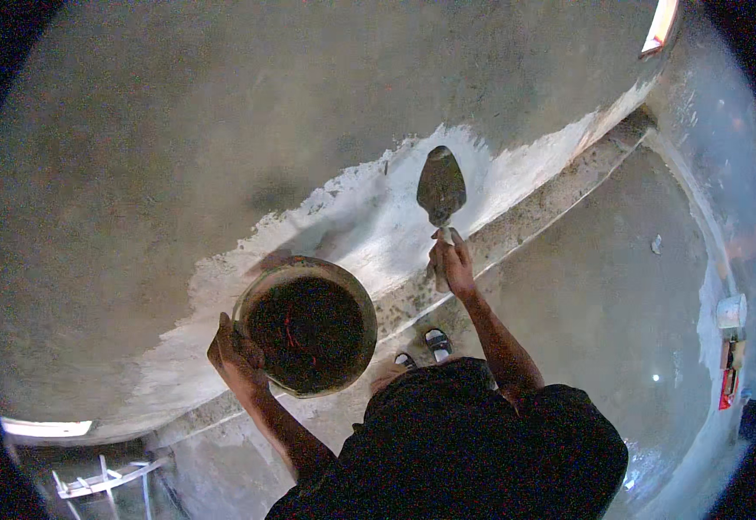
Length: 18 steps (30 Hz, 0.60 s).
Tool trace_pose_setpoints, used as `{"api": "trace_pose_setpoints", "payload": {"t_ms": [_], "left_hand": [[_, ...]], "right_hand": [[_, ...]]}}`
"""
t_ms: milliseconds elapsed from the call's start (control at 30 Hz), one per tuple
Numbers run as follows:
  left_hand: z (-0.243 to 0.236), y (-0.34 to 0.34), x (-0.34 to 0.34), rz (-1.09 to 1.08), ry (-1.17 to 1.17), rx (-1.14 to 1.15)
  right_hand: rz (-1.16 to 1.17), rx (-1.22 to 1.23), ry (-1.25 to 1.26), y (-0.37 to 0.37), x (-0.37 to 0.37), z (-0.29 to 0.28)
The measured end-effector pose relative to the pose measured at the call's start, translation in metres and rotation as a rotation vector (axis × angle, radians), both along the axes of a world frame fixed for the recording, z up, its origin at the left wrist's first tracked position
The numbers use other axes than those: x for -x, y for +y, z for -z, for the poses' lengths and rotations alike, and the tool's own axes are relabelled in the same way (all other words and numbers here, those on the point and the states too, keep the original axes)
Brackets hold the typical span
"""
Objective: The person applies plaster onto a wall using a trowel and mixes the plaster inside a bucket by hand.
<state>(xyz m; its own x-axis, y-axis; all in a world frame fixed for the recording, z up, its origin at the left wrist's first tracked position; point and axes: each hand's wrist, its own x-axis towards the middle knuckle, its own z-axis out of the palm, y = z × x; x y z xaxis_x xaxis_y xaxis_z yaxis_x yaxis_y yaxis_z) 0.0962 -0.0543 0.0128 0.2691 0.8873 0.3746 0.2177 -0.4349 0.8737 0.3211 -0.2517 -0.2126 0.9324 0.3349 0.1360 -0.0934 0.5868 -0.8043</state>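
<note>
My left hand point(240, 357) grips the rim of a round bucket point(366, 299) on its left side. Dark material fills the inside of the bucket, with a thin reddish strand or mark across it; I cannot make out what the material is. In my right hand point(452, 263) is a trowel point(441, 184), its fingers wrapped round the handle. The trowel's blade points up and away from me, its face smeared with grey. Behind both stretches a wall with grey plaster point(153, 156) above and a ragged white band point(395, 208) along its lower part.
A ledge-like strip point(560, 186) runs along the foot of the wall. My sandalled feet point(436, 341) stand on the grey floor point(603, 286). At the far right are a whitish bucket point(731, 312) and a red object point(726, 389). A pale wooden frame point(105, 479) stands at lower left.
</note>
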Motion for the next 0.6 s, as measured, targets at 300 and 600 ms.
{"api": "trace_pose_setpoints", "payload": {"t_ms": [300,600], "left_hand": [[-0.001,-0.007,-0.006,0.006,-0.141,0.459],[0.0,-0.004,-0.003,-0.042,-0.128,0.542]], "right_hand": [[-0.007,-0.056,0.01,0.049,-0.012,-0.003],[0.123,0.044,0.085,0.06,-0.027,0.009]]}}
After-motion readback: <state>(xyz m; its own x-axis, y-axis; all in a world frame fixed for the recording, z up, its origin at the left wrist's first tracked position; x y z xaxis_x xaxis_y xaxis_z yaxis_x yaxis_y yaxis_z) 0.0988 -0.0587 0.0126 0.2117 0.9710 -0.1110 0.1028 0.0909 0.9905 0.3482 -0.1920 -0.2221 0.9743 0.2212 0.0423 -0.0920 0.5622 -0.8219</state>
